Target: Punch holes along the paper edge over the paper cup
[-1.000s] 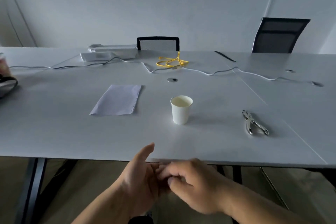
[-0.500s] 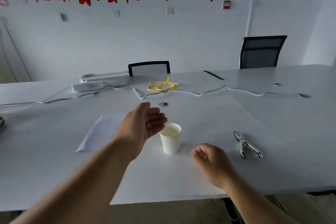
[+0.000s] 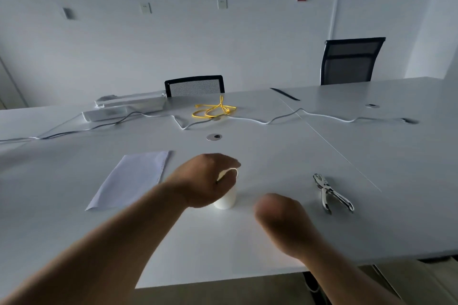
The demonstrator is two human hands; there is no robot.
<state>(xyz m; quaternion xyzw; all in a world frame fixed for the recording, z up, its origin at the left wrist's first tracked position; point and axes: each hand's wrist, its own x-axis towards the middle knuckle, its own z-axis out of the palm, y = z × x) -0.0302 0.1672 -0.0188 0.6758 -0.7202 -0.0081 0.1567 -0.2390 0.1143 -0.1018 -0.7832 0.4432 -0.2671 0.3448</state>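
Observation:
A white paper cup point(image 3: 226, 199) stands upright in the middle of the white table point(image 3: 223, 250). My left hand point(image 3: 205, 178) wraps around its upper part from the left and hides most of the rim. To the right of the cup hovers my right hand point(image 3: 280, 215), loosely curled over the table and holding nothing. A sheet of white paper point(image 3: 131, 178) with small holes along its right edge lies flat to the left of the cup. A metal hole punch point(image 3: 330, 192) rests on the table further right, beyond my right hand.
A yellow cable coil point(image 3: 214, 110), grey cords point(image 3: 267, 121) and white power strips point(image 3: 124, 109) lie across the far part of the table. Two black mesh chairs point(image 3: 194, 85) stand behind it. The table's near edge runs under my forearms.
My left hand has dropped from above the cup and closed around it. My right hand has drifted slightly to the right. The view has tilted up a little.

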